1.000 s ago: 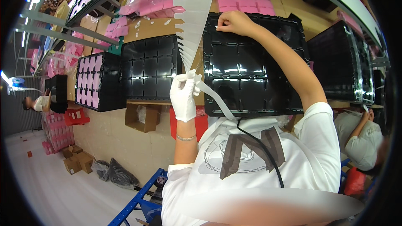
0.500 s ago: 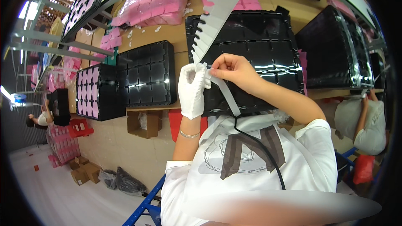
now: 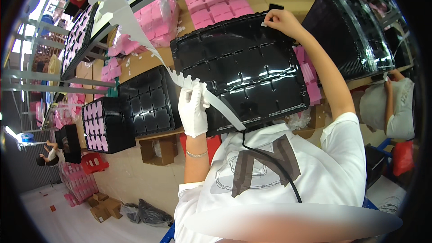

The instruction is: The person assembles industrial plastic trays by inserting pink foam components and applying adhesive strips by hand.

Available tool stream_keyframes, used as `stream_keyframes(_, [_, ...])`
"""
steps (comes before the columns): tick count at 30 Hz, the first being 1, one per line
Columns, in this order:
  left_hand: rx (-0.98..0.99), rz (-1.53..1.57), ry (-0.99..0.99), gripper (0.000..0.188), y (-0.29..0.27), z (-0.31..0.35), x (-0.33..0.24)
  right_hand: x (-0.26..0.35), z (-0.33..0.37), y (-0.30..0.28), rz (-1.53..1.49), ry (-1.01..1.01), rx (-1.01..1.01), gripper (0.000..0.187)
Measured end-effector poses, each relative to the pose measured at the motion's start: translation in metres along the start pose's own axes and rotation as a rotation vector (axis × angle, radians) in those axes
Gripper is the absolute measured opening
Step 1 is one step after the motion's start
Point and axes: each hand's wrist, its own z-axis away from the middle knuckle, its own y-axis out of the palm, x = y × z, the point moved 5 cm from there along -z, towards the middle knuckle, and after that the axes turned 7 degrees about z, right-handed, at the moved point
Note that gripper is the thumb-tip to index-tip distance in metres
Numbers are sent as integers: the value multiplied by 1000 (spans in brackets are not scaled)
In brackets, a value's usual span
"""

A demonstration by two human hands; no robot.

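At the centre of the frame, the left hand (image 3: 193, 110), in a white glove, was clenched around a long white strip (image 3: 135, 31) with a notched edge that ran off toward the upper left. The bare right hand (image 3: 281, 20), at the upper right, pinched a small white piece against the far edge of the black compartment tray (image 3: 243, 69). Pink foam pads (image 3: 218, 4) lay above the tray, and another black tray (image 3: 150, 101) sat to its left.
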Motion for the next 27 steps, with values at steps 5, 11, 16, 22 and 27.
stream_keyframes(5, [-18, -43, 24, 22, 1, 0, 4, 1, -23, 16, 153, -42, 64, 17])
stream_keyframes(11, [-32, -44, 46, 14, -1, -3, 2, 3, -25, 13, 190, 8, 41, 14])
stream_keyframes(16, [-64, -49, 51, 14, 1, -4, 1, -4, -27, 16, 185, 22, -2, 14])
stream_keyframes(22, [-55, -43, 47, 12, 0, -2, 2, -5, -27, 17, 168, 1, -32, 16])
stream_keyframes(27, [-18, -100, 68, 12, -17, -6, 10, 0, -9, 10, 97, -55, 88, 17])
